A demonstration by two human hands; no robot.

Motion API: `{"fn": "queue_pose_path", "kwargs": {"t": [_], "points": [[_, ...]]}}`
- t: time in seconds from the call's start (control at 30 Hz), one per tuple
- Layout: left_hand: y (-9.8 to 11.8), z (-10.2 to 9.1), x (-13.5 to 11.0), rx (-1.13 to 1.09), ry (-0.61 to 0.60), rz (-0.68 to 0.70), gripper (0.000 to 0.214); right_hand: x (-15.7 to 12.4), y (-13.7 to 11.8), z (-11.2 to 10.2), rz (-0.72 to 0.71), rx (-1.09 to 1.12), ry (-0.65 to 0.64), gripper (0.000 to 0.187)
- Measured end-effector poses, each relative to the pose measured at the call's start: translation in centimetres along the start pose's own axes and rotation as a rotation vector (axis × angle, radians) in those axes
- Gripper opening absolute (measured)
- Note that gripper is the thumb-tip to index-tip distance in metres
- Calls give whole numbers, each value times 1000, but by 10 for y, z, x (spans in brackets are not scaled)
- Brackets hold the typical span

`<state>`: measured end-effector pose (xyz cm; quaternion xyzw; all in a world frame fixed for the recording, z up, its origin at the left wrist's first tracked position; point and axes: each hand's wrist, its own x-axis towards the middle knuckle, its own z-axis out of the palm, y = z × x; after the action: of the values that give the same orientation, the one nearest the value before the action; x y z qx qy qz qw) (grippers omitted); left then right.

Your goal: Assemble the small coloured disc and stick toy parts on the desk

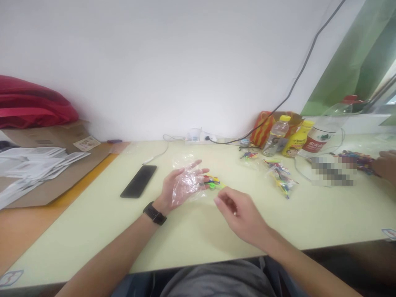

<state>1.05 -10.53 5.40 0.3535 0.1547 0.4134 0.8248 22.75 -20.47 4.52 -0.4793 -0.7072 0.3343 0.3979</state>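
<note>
A crinkled clear plastic bag (187, 183) rests across the upturned palm of my left hand (173, 185), whose fingers are spread behind and beside it. Small colourful plastic pieces (213, 181), red, blue, yellow and green, lie just past those fingertips. My right hand (241, 210) is closed to the right of the pieces, fingers curled in. A yellow-green bit shows by its knuckles; what the fingers hold, if anything, is hidden. Further right lie clear bags with similar colourful pieces (280, 177).
A black phone (138, 181) lies left of my left hand. Bottles (295, 138) and a red-yellow bag (261, 128) stand back right. Another person's hand (385, 165) is by a colourful pile (355, 159) at far right. White frames (40, 165) lie on cardboard at left.
</note>
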Motion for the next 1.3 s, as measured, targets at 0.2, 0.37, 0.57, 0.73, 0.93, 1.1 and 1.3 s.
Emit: {"fn": "queue_pose_path", "kwargs": {"t": [0.2, 0.37, 0.57, 0.73, 0.93, 1.1, 1.3], "points": [[-3, 0, -1, -5, 21, -3, 64, 33, 18, 31, 166, 274, -136, 39], [-1, 2, -1, -57, 40, 28, 66, 34, 17, 35, 287, 530, -137, 40], [-1, 8, -1, -69, 9, 71, 71, 31, 19, 31, 337, 652, -3, 44], [1, 9, -1, -102, 16, 87, 70, 31, 21, 31, 261, 659, 34, 44], [6, 6, -3, -124, 29, 132, 62, 27, 17, 23, 255, 668, -35, 37], [8, 6, -4, -86, -20, 83, 64, 27, 15, 22, 223, 662, -103, 39], [7, 1, -2, 159, 46, 34, 58, 28, 20, 23, 153, 534, 38, 38]]}}
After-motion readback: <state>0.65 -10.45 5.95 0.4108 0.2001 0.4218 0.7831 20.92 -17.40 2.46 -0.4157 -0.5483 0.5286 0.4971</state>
